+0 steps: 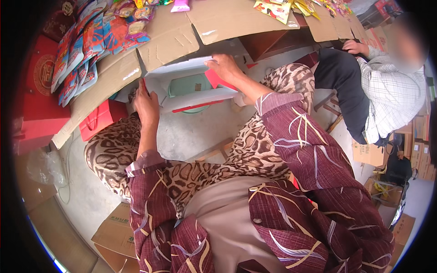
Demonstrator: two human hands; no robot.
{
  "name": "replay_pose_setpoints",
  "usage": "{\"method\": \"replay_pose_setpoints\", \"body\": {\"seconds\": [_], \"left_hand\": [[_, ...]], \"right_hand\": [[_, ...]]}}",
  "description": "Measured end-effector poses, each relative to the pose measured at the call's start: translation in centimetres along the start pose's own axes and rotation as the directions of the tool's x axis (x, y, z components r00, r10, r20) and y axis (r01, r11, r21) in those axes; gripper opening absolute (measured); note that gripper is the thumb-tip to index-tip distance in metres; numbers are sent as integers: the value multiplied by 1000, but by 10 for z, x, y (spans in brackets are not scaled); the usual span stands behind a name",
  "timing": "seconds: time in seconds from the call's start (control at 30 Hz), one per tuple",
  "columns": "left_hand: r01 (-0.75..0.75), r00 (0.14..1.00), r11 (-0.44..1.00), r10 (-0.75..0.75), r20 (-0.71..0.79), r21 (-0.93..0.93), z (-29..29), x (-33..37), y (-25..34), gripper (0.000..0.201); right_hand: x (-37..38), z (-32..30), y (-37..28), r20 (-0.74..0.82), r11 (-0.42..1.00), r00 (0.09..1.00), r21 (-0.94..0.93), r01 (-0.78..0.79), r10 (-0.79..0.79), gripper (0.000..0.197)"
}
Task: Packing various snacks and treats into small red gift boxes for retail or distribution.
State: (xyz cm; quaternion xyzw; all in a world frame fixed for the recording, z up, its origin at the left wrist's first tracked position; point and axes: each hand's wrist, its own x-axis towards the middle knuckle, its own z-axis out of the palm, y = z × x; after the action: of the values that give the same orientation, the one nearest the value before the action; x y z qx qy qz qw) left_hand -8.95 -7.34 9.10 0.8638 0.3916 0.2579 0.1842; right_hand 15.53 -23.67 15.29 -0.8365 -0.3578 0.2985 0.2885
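Observation:
Between my knees is an open box (200, 99), white inside with red on its outer side. My left hand (146, 103) is at its left end, thumb and fingers closed on the wall. My right hand (224, 69) grips the right end, its fingers bent over the top edge beside a red flap (214, 79). Through the middle of the box shows a pale green surface (182, 85), with a small brownish patch on it. More pale green shows under the box's near edge. The fingertips on the far sides of the walls are hidden.
Cardboard sheets (241, 23) cover the table ahead, with blue-and-red snack packets (93, 36) at left and yellow packets (275, 10) at right. A red gift bag (102, 119) stands by my left knee. Another person (387, 86) sits at right. Cartons (117, 230) stand on the floor.

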Motion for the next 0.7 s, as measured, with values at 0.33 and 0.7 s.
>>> {"method": "replay_pose_setpoints", "body": {"seconds": [0.33,0.7], "left_hand": [[93,996,979,-94,1,-184,-21,-8,24,47],[46,986,989,-22,168,-143,-15,4,29,59]], "right_hand": [[64,4,17,-287,977,945,88,192,-159,50],[58,3,33,-402,947,861,-207,245,-310,46]]}}
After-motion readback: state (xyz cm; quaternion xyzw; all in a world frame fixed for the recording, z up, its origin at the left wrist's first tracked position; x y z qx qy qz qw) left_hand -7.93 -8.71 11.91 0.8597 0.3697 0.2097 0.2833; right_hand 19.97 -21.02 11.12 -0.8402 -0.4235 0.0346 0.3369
